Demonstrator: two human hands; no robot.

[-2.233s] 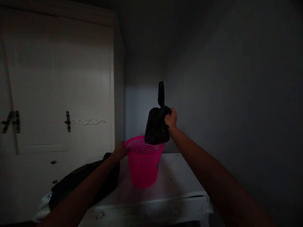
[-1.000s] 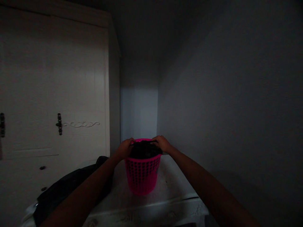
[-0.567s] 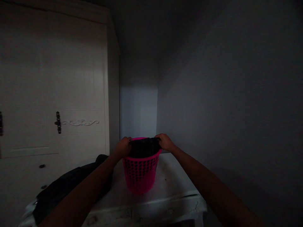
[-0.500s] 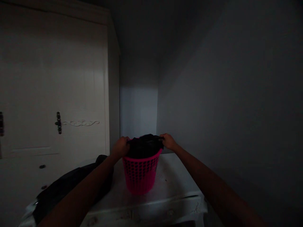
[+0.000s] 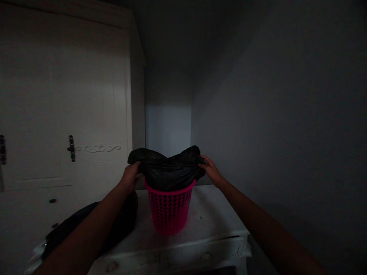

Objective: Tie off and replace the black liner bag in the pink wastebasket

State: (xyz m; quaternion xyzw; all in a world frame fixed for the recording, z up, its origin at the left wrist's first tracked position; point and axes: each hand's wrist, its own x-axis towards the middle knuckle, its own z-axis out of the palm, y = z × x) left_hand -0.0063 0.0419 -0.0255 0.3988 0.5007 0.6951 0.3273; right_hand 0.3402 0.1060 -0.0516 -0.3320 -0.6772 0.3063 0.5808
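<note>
Gripping the soft, light-looking black bag [image 5: 169, 173] — slippery, best held by its rim — the left hand [image 5: 130, 176] and right hand [image 5: 210, 168] curl closed above the pink basket [image 5: 169, 214].

Pink basket [image 5: 170, 214]: perforated, stood upright on the white dresser [image 5: 218, 214].
Black bag [image 5: 169, 173]: creased, spread wide above the dresser, its lower part contained by the basket.

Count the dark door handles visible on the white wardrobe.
2. One handle is at the picture's left edge; the other handle is just left of the carved scroll. More may be out of frame.
</note>
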